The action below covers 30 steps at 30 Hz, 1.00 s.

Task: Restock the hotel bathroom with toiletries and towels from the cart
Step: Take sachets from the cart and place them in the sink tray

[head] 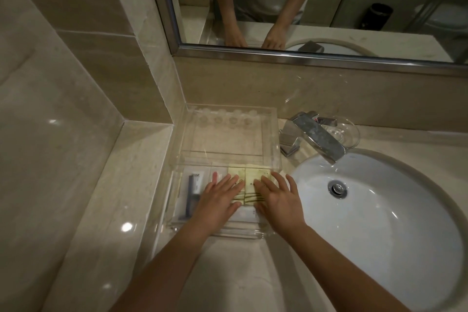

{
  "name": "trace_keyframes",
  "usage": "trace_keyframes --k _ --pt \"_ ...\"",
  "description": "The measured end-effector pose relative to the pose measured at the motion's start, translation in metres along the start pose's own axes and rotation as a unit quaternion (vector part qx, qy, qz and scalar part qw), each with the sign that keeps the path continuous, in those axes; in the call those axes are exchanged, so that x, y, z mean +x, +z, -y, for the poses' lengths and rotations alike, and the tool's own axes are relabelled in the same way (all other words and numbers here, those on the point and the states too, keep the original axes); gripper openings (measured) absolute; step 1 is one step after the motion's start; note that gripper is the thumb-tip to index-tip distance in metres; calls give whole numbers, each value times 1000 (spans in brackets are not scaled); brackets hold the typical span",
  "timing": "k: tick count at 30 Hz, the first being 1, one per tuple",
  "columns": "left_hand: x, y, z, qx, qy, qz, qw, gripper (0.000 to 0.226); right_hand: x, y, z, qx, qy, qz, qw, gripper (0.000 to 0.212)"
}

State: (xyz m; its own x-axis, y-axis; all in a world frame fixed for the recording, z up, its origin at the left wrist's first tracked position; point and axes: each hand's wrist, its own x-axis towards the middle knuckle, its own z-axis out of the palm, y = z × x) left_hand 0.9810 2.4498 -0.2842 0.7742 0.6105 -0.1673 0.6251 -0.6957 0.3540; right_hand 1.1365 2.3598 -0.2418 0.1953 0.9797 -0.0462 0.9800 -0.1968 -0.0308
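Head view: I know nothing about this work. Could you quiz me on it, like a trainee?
1. True or false: the left hand and right hand both rest open on the yellow packets.
2. The clear tray sits: A left of the sink, B inside it, C right of it.
3. Fill in: behind the faucet stands a glass ____.
Key: 1 true; 2 A; 3 dish.

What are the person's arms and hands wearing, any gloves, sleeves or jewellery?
The left hand and right hand are bare: no gloves, rings or watch show. No sleeves show up to the frame edge. The mirror reflects a light-coloured top.
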Motion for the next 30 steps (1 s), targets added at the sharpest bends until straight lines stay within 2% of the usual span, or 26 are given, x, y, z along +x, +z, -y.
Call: trace_keyframes --k 4,10,14,16,18,21,25,30 --pt "0 1 -2 -8 -7 -7 1000 54 6 11 -5 11 -15 52 998 54" --pt "-5 -8 -9 -29 -34 1 999 54 -1 4 -11 56 -32 44 997 55" --pt "-23 -22 -16 -114 -56 -34 991 49 -19 -10 -13 121 -49 -40 991 36" --pt "-41 -29 -18 -142 -65 -76 985 42 -28 -13 -10 125 -70 -32 989 25" --pt "-62 -32 -19 -140 -80 -108 981 37 -34 -13 -6 127 -93 -12 987 23" --pt "-87 -30 -15 -119 -93 -139 979 33 -39 -11 5 103 -115 15 988 29" --pt "-103 -22 -12 -73 -89 -113 987 40 -41 1 18 40 -119 60 990 35" --pt "-99 -12 -10 -37 -82 -101 991 40 -40 2 27 1 -123 62 991 24"
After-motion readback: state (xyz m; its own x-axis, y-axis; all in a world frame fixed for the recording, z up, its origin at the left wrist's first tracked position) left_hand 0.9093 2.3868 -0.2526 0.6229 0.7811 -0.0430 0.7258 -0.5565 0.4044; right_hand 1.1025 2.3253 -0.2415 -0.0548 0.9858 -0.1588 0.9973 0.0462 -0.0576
